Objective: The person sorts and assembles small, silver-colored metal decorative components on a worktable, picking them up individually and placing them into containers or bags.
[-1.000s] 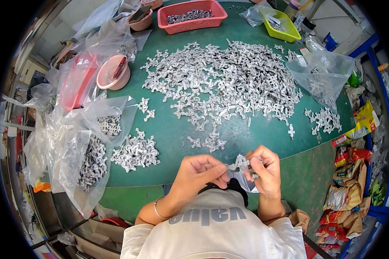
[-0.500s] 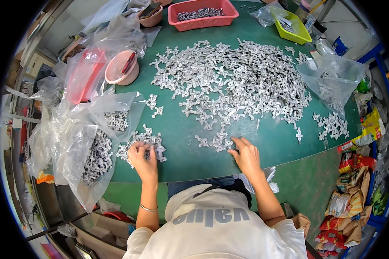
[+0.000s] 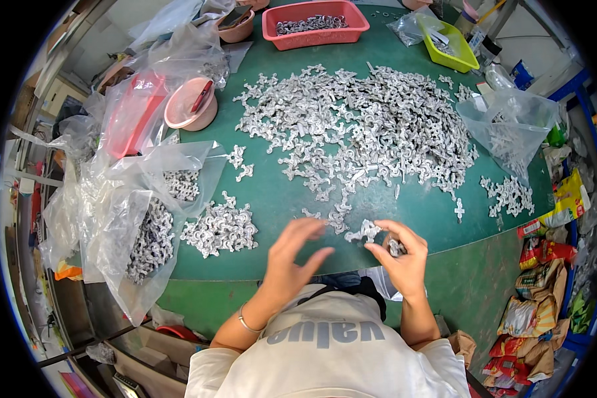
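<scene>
My right hand point(image 3: 406, 255) is closed on several small silver metal castings point(image 3: 366, 231), one sticking out past the fingertips and another showing in the palm. My left hand point(image 3: 297, 249) is open above the green table point(image 3: 272, 219), thumb and fingers apart, with nothing seen in it. Just beyond the hands lie a few loose castings point(image 3: 339, 215) at the near end of a wide heap of castings point(image 3: 365, 126). A smaller pile of castings point(image 3: 220, 229) sits left of my left hand, beside a clear plastic bag point(image 3: 123, 232) with more castings inside.
A pink bowl point(image 3: 179, 106) holding a red-handled tool stands at the left. At the back are a red tray point(image 3: 292, 41) with metal parts and a yellow-green basket point(image 3: 454, 62). Another plastic bag point(image 3: 514, 132) and a small group of castings point(image 3: 507, 196) lie right.
My left hand has left the small pile and moved right, opening. My right hand has picked up castings and come slightly nearer and to the right.
</scene>
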A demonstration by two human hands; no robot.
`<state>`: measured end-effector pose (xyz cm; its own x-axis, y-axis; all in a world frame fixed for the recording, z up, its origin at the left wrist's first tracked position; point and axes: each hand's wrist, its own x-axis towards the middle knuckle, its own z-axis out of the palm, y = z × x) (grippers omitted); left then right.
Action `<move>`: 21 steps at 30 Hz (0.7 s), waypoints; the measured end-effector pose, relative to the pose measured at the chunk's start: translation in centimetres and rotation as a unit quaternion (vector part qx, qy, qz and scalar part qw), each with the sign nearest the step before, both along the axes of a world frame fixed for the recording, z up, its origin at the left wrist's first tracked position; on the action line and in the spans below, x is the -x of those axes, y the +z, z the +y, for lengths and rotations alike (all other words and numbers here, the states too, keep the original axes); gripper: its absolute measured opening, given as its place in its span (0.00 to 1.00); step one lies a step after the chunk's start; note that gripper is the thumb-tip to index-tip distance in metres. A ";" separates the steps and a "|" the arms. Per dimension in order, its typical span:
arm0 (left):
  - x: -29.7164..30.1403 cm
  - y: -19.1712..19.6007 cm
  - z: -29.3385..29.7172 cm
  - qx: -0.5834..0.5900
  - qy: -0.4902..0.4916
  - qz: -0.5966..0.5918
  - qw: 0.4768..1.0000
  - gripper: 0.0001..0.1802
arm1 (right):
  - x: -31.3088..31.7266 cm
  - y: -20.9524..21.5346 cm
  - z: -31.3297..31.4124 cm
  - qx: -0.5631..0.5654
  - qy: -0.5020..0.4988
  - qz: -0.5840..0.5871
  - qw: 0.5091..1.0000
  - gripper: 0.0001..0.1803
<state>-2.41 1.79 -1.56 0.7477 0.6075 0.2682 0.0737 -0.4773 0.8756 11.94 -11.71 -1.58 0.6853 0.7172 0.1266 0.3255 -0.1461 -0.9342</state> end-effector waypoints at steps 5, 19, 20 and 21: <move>-1.4 2.1 -1.5 -0.022 -0.054 -0.079 0.995 0.17 | 0.6 1.6 -0.7 -0.085 0.015 -0.015 0.996 0.19; -0.4 3.4 -1.6 0.489 -0.137 -0.017 0.861 0.06 | 0.6 2.3 -1.5 -0.153 0.052 0.244 0.956 0.05; -0.5 3.4 -1.4 0.503 -0.144 -0.010 0.852 0.06 | 0.6 2.2 -1.5 -0.159 0.052 0.268 0.949 0.06; -0.5 3.5 -1.4 0.517 -0.150 -0.002 0.843 0.07 | 0.6 2.1 -1.5 -0.162 0.053 0.278 0.945 0.06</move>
<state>-1.92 0.44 1.92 0.9095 0.3024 -0.2852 0.0812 0.5438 0.8353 11.35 -13.20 0.52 0.6369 0.7710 -0.0067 -0.2317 0.1831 -0.9554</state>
